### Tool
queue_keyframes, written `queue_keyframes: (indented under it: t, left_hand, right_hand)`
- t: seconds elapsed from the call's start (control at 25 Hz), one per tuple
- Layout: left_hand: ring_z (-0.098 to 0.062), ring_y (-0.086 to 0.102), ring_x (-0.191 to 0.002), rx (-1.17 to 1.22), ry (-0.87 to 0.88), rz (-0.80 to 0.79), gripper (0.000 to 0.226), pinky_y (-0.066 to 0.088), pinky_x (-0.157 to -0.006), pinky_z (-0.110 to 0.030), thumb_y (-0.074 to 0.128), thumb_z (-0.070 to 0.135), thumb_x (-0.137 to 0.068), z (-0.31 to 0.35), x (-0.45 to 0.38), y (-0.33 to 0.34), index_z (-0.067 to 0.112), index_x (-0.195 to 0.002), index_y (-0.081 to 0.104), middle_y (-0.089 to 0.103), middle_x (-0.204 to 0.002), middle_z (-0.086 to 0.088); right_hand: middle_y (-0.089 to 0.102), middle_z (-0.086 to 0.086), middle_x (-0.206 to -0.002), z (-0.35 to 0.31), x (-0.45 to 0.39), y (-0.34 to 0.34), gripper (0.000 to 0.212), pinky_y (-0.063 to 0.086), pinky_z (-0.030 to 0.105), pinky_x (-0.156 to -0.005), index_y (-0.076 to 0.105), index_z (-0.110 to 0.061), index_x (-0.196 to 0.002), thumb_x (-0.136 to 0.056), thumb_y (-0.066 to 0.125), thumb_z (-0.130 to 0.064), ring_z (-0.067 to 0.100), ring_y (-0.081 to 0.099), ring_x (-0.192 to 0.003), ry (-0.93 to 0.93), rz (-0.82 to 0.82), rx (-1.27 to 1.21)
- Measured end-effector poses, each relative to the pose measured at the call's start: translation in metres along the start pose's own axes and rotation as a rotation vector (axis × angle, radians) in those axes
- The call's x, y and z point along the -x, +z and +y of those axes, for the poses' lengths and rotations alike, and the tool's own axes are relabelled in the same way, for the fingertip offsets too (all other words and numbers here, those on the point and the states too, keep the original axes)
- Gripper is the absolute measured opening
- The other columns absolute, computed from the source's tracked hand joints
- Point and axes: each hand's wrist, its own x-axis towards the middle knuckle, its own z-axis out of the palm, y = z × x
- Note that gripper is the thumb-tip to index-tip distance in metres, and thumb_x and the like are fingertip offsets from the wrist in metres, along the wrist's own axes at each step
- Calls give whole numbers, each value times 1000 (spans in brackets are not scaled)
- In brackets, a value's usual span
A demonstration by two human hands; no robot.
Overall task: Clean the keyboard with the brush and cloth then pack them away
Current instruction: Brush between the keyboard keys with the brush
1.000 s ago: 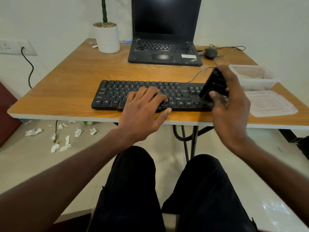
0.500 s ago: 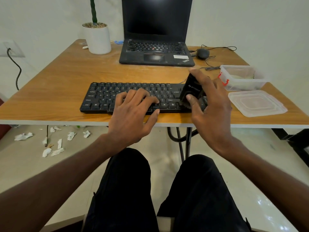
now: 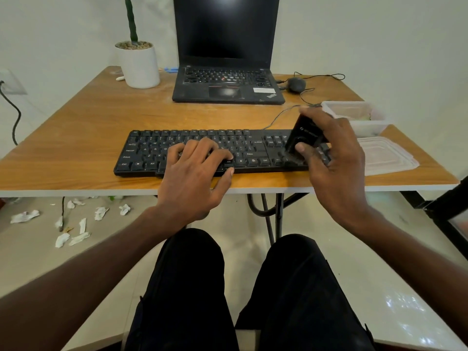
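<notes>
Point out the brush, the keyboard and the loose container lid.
brush [image 3: 302, 135], head view, black body with logo.
keyboard [image 3: 152, 150], head view, left letter keys.
container lid [image 3: 387, 155], head view, clear centre panel.

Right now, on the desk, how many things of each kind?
Keyboards: 1
Laptops: 1
Mice: 1
Brushes: 1
Plant pots: 1
Plastic tubs: 1
Tub lids: 1
Total: 7

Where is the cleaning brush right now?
In the head view, the brush is gripped in the right hand, bristles down on the right end of the keyboard, just left of the clear container.
</notes>
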Motion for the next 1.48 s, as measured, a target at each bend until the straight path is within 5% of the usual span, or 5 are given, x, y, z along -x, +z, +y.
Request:
queue_keyframes:
  t: [0.4,0.68,1.2,1.36,1.48]
  left_hand:
    - [-24,53,-112,11,-1,-11,36,32,-101,-46,52,45,-101,1,0,-1,22,-126,65,58,-118,-2]
    - [-25,52,-111,-2,-3,-14,37,32,-100,-46,52,45,-100,0,0,-1,21,-126,64,58,-118,-3]
    - [-25,51,-111,-23,7,-5,36,33,-99,-48,53,44,-100,-2,1,1,23,-126,66,57,-118,-3]
    - [-25,52,-110,-25,7,-9,35,33,-97,-47,52,44,-100,-2,1,0,23,-125,65,57,-117,-2]
    - [-25,53,-109,-27,14,-4,35,33,-96,-47,52,44,-100,-2,0,0,23,-125,66,57,-117,-2]
  right_hand:
    - [59,4,-134,21,8,-3,67,50,17,-96,52,-18,-146,-89,60,16,9,56,-124,-40,17,-21]
    - [53,1,-137,48,0,-16,85,58,53,-90,42,-36,-152,-84,53,14,21,57,-122,111,111,249]
    - [50,6,-138,45,-1,-21,81,49,9,-89,46,-27,-151,-86,53,20,14,53,-126,130,193,161]
    - [48,7,-139,47,7,-21,83,59,36,-97,43,-27,-152,-87,54,23,17,51,-132,-4,-113,-13]
    - [49,9,-137,55,2,-30,85,62,44,-91,40,-28,-155,-86,57,18,18,54,-124,101,34,223]
